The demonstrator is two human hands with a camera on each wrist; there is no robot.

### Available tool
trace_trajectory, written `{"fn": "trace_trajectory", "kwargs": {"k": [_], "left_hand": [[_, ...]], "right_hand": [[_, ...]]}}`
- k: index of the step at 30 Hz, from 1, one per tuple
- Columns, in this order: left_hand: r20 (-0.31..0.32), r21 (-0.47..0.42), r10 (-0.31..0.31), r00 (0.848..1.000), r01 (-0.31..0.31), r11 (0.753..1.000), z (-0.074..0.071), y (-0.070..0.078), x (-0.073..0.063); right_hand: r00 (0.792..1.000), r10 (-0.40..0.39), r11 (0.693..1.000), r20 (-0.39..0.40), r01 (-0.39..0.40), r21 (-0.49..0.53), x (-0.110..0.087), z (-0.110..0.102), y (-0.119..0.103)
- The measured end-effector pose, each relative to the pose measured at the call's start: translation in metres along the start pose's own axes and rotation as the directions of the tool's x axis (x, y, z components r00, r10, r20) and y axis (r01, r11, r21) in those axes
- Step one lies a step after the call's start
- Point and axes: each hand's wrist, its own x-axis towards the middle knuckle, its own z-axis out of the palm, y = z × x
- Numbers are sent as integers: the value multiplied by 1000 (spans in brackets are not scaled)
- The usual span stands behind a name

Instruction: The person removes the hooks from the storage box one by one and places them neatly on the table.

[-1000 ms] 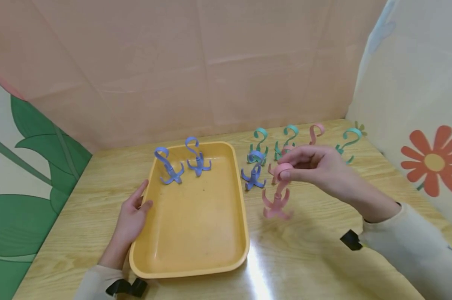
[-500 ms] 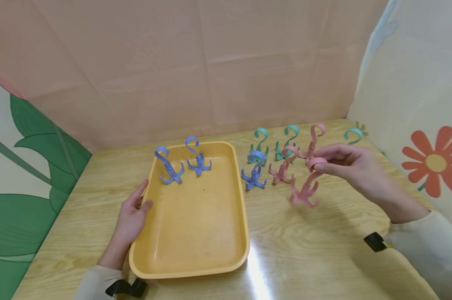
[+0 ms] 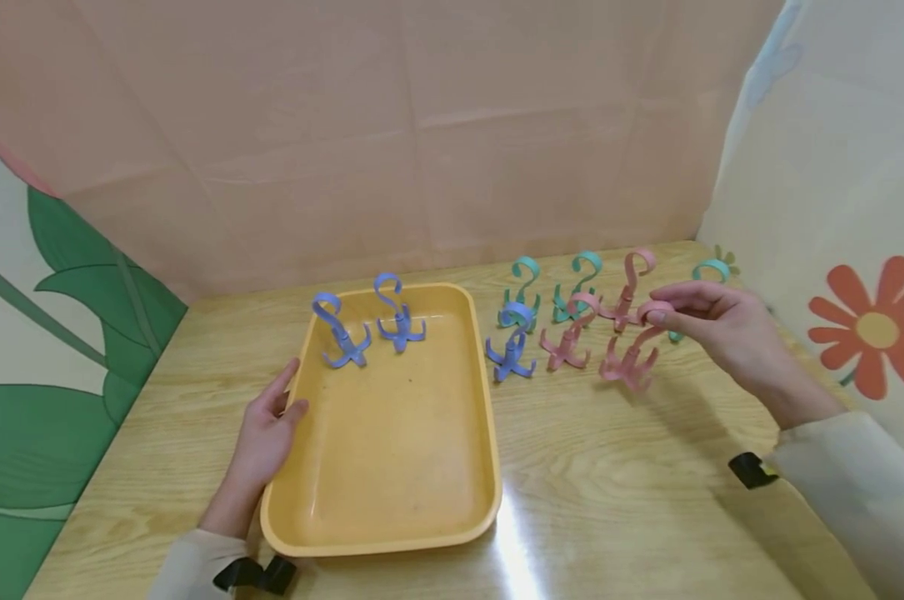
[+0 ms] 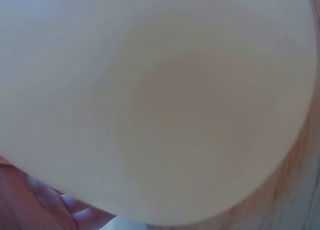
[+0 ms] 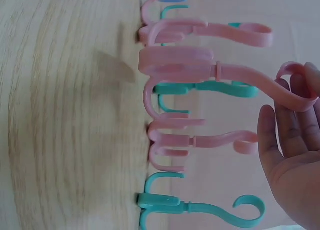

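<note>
My right hand (image 3: 729, 325) pinches the curled top of a pink four-pronged hanging hook (image 3: 629, 364), thumb against fingers. The prongs hang low over the table; I cannot tell whether they touch it. Another pink hook (image 3: 566, 346) stands to its left, and a third pink hook (image 3: 621, 308) behind it. In the right wrist view the held pink hook (image 5: 175, 62) appears nearest the camera. On the left, my left hand (image 3: 264, 437) grips the rim of a yellow tray (image 3: 407, 450), thumb over the edge. Two blue hooks (image 3: 347, 346) lean inside at the tray's far left.
A blue hook (image 3: 510, 358) stands just right of the tray. Two green hooks (image 3: 571, 302) stand behind on the wooden table (image 3: 586, 500). Another green hook (image 3: 710, 268) is partly hidden behind my right hand. A pink sheet (image 3: 422, 167) closes off the back.
My right hand has carried the pink hook rightward, away from the tray and to the right of the other hooks' front row. My left hand and the tray have stayed put.
</note>
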Motion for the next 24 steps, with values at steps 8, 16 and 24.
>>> {"fn": "trace_trajectory", "kwargs": {"k": [8,16,24], "left_hand": [[0,-7,-3,1000,3,1000,0,-1,1],[-8,4,3,1000,-3,1000,0,-1,1],[-9,-3,-2,1000,2,1000,0,-3,2]], "right_hand": [[1000,13,988,-27,-17,-156,12,4,10],[999,32,980,5,-30,-199,24,9,11],[998,-3,983,64,15,-185,28,5,14]]}}
